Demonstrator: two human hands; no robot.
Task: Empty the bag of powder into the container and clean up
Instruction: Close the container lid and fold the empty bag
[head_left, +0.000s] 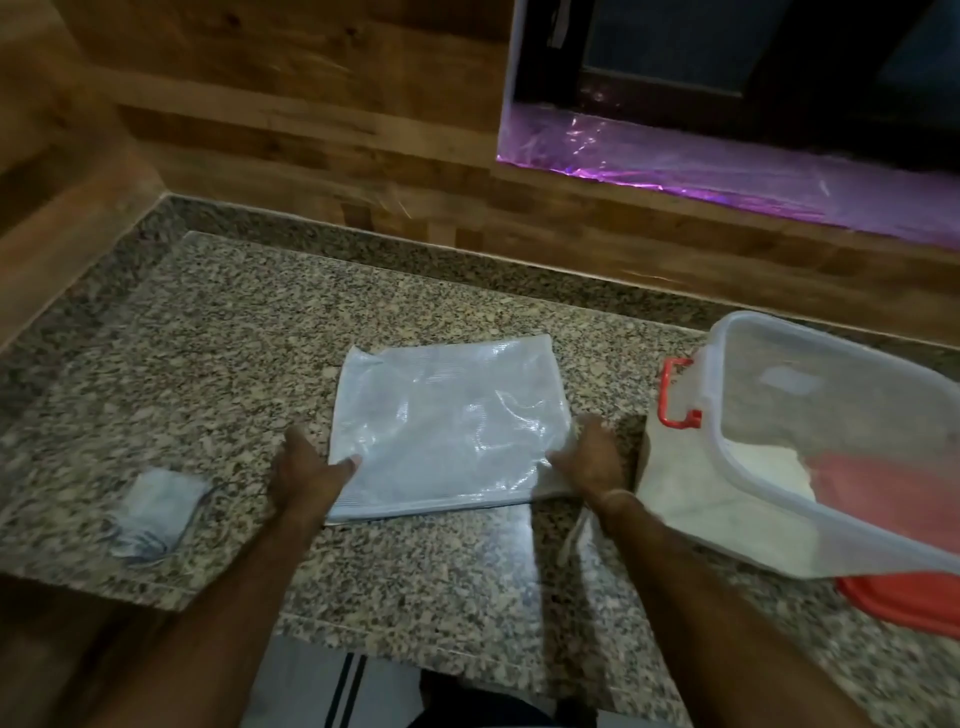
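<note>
A flattened, empty clear plastic bag (447, 426) lies on the speckled granite counter (234, 364) in the middle of the view. My left hand (306, 470) rests at the bag's near left corner, fingertips on its edge. My right hand (592, 457) rests on the bag's near right corner, fingers spread flat. To the right stands a clear plastic container (841, 441) with a red latch (675, 395), holding white powder (769, 467) at its bottom.
A small crumpled bluish cloth or wrapper (150, 512) lies on the counter at the left. A red lid (909, 603) sits under the container's near side. A wooden wall borders the back, with a purple-lit window ledge (727, 171) at the upper right. The counter's front edge runs close to me.
</note>
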